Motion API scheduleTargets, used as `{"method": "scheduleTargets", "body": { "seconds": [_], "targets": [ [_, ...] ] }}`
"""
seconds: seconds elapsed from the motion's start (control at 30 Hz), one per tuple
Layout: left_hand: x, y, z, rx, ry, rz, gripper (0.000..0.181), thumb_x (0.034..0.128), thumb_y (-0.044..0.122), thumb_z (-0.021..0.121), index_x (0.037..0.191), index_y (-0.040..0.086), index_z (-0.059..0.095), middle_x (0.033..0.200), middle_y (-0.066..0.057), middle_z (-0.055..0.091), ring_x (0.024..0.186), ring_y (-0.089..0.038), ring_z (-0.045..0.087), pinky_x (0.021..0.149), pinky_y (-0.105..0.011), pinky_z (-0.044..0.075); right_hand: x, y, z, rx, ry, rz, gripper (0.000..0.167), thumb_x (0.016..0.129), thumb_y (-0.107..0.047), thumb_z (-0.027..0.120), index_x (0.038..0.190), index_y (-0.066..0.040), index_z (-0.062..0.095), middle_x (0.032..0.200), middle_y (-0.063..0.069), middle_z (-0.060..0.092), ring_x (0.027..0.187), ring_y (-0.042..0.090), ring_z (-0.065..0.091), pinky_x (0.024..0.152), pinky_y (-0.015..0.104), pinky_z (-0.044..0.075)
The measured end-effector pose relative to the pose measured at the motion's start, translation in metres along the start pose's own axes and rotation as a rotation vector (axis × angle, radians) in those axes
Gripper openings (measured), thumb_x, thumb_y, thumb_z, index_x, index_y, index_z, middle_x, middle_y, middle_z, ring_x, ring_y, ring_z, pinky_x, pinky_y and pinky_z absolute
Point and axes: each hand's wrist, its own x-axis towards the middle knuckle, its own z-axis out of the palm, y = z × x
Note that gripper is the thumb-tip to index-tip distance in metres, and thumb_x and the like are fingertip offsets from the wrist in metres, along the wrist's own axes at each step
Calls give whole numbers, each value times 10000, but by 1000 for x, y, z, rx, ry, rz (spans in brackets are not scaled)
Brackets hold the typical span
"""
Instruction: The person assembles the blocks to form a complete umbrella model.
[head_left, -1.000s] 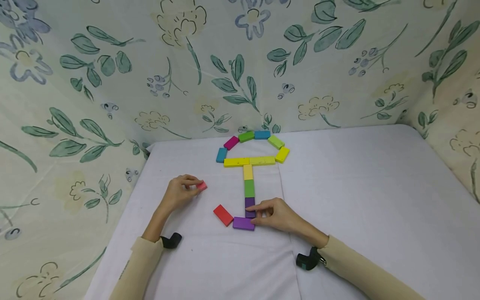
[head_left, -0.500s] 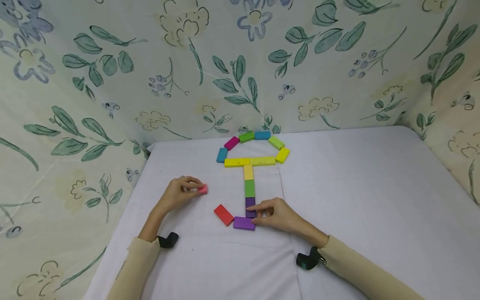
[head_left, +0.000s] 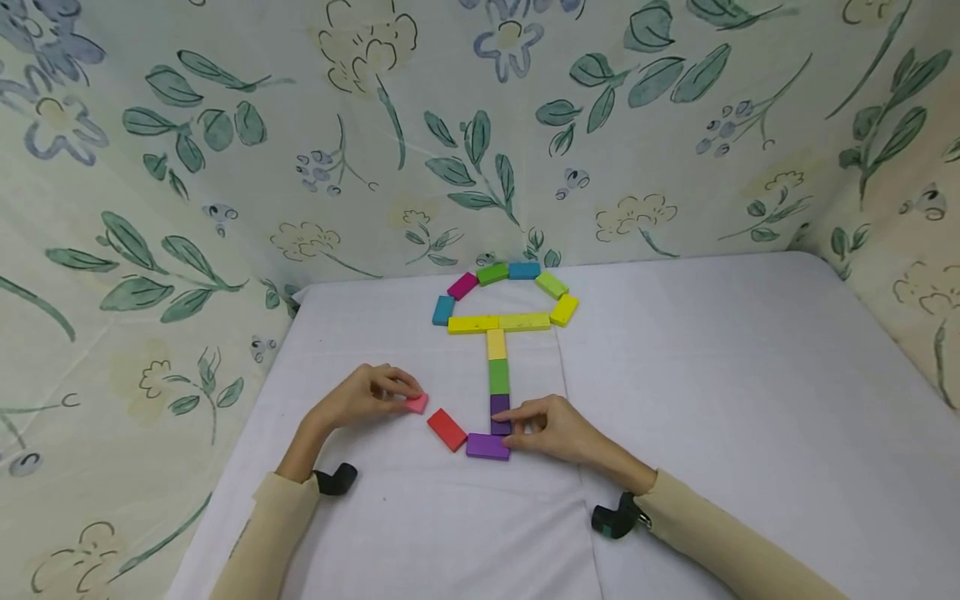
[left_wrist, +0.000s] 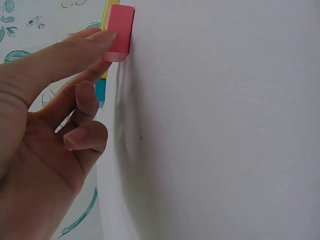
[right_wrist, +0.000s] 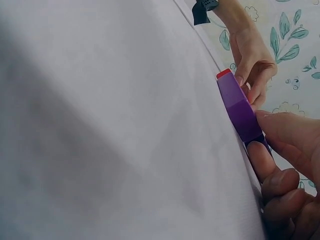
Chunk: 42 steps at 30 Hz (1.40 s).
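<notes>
In the head view my left hand (head_left: 367, 396) pinches a pink block (head_left: 417, 404) between thumb and fingertips. The left wrist view shows the same pink block (left_wrist: 120, 32) above the white cloth. Close to it, on the right, lies a tilted red block (head_left: 447, 430), whose corner meets a purple block (head_left: 486, 447). My right hand (head_left: 555, 429) has its thumb on the right end of the purple block and its index finger on a dark purple block (head_left: 500, 403). In the right wrist view its fingers are bent around the end of the purple block (right_wrist: 241, 110).
Above the dark purple block stand a green block (head_left: 498, 377) and a pale yellow block (head_left: 496, 344) in a column. Two yellow blocks (head_left: 472, 325) cross its top, with an arch of several coloured blocks beyond, including a magenta one (head_left: 462, 286). A floral curtain (head_left: 300, 167) hangs behind the white-covered table (head_left: 712, 375).
My left hand has moved down and to the right with the pink block, nearer the red block. My right hand has stayed in place on the purple blocks.
</notes>
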Motion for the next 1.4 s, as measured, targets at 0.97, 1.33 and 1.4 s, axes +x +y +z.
{"method": "scheduleTargets", "body": {
  "seconds": [0.97,1.33,1.4],
  "targets": [
    [10,9,1,2,-113,44,258,919,51,765,1153,147,813,1229,-47,754,1227,-269,601,1029,-382,448,0,-3,-1,8,-4,5,326,865,-195,850,1182,-140,796,762,-46,667,567,27,450,525,159,341],
    [10,9,2,-7,-119,58,245,916,45,766,1137,137,818,1217,-62,764,1181,-266,607,950,-316,447,-1,-2,-1,14,5,20,330,860,-195,854,1181,-143,797,726,-56,604,561,30,438,520,161,332],
    [11,8,2,-8,-120,60,250,916,35,762,1138,136,817,1218,-64,764,1183,-269,608,950,-315,446,-1,-2,-1,17,6,23,330,861,-198,853,1181,-141,797,734,-56,620,561,31,438,517,164,332]
  ]
}}
